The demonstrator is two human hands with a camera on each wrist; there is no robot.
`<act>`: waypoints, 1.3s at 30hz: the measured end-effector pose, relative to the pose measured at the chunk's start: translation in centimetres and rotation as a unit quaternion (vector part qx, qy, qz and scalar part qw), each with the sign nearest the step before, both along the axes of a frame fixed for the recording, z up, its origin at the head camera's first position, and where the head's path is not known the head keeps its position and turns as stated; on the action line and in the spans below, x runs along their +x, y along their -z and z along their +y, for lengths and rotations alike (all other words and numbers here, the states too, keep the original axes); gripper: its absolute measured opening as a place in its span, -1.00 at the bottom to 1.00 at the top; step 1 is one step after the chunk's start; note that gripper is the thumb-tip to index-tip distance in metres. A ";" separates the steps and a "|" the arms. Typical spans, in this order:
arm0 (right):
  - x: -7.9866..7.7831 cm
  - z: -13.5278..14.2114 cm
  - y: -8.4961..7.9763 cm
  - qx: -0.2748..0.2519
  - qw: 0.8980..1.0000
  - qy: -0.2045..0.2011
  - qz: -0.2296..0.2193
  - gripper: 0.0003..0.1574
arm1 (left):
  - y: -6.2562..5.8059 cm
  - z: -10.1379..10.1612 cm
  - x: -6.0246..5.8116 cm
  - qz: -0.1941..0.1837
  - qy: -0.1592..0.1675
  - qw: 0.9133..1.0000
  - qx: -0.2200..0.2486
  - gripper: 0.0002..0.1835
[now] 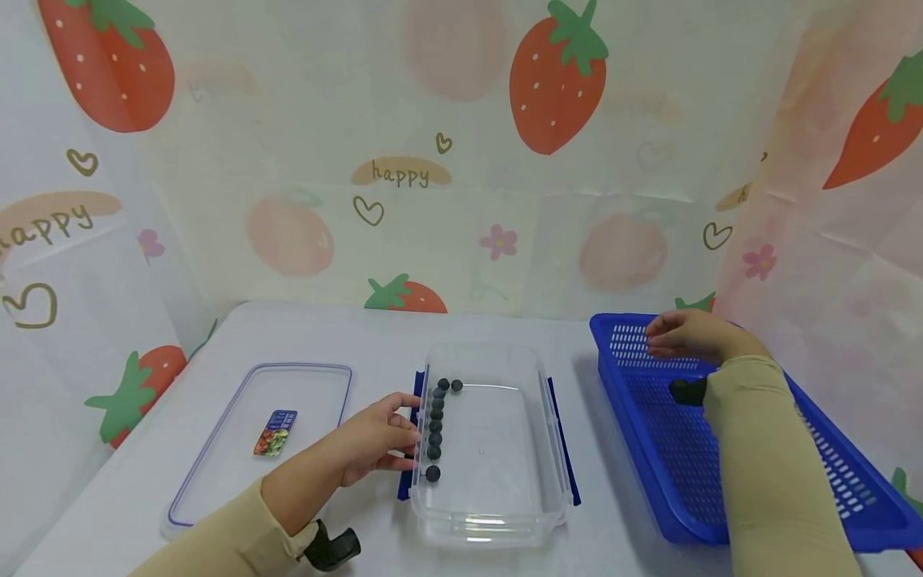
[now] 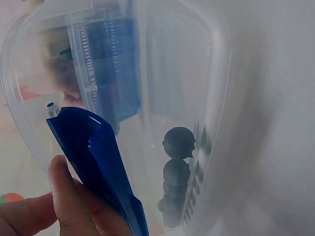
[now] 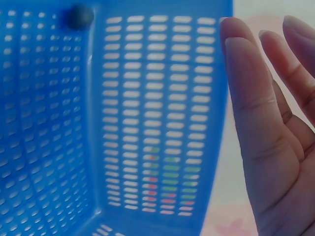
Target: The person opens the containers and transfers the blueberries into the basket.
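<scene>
A clear plastic box (image 1: 481,525) with blue side latches (image 2: 110,164) stands open on the white table. Along its left wall runs a row of several small dark balls (image 1: 435,426), and one more dark ball (image 1: 457,386) sits by the row's far end. My left hand (image 1: 375,439) touches the box's left side at the latch, fingers loosely bent. Over the far end of a blue plastic basket (image 1: 671,521) hovers my right hand (image 1: 685,336), its fingers loosely bent with nothing visible between them. A blurred dark ball (image 3: 80,17) appears by the basket's corner in the right wrist view.
Left of the box lies a clear lid (image 1: 209,461) with a blue-edged rim and a colourful label (image 1: 275,433). Strawberry-printed sheets (image 1: 505,200) hang behind the table and at both sides. The basket reaches the table's right edge.
</scene>
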State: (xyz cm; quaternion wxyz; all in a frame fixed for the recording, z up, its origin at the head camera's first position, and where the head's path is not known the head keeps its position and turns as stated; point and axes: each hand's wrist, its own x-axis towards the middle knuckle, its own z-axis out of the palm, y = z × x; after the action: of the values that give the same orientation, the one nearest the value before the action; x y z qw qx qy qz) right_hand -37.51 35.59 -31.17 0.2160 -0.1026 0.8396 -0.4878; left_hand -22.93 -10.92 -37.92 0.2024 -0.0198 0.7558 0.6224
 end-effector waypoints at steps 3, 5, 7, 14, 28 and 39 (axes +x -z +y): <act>0.0 -0.7 -0.7 0.000 1.000 -0.012 0.013 -0.62 | 0.0 0.0 0.0 0.000 -0.001 1.000 0.001 -0.44; 0.0 -1.3 -1.2 -0.007 1.000 -0.014 0.016 -0.61 | 0.0 0.0 0.0 0.001 0.001 1.000 0.002 -0.44; 0.0 -2.0 -1.8 -0.007 0.999 -0.021 0.024 -0.60 | 0.0 0.0 0.0 0.003 0.003 1.000 0.003 -0.44; 0.5 -5.7 -3.9 0.021 0.996 -0.050 0.069 -0.61 | 0.1 -0.1 0.0 0.004 0.005 1.000 0.005 -0.45; 0.7 -14.1 -4.1 0.028 0.990 -0.105 0.095 -0.61 | 0.0 -0.2 0.0 0.003 0.003 1.000 0.009 -0.45; 0.2 -19.2 -2.1 0.009 0.985 -0.158 0.069 -0.66 | 0.0 0.0 0.1 0.007 0.008 1.000 0.005 -0.45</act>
State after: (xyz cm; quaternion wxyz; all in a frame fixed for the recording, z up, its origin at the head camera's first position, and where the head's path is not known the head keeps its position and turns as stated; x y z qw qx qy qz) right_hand -37.28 16.43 -29.03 0.2330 -0.2655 0.8301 -0.4315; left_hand -22.88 -10.93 -37.88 0.2018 -0.0084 0.7542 0.6248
